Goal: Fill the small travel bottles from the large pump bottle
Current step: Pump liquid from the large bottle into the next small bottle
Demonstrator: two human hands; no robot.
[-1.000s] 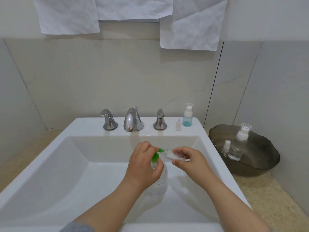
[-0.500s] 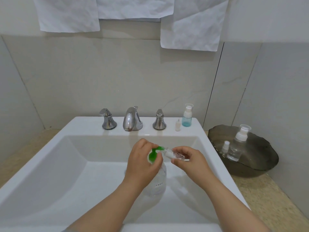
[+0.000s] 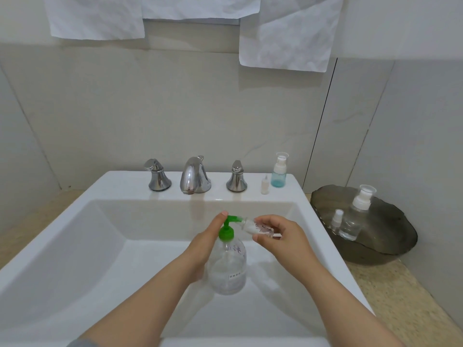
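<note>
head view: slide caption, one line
Left hand on the pump bottle, right hand holding a small bottle to its spout, over a sink.
</note>
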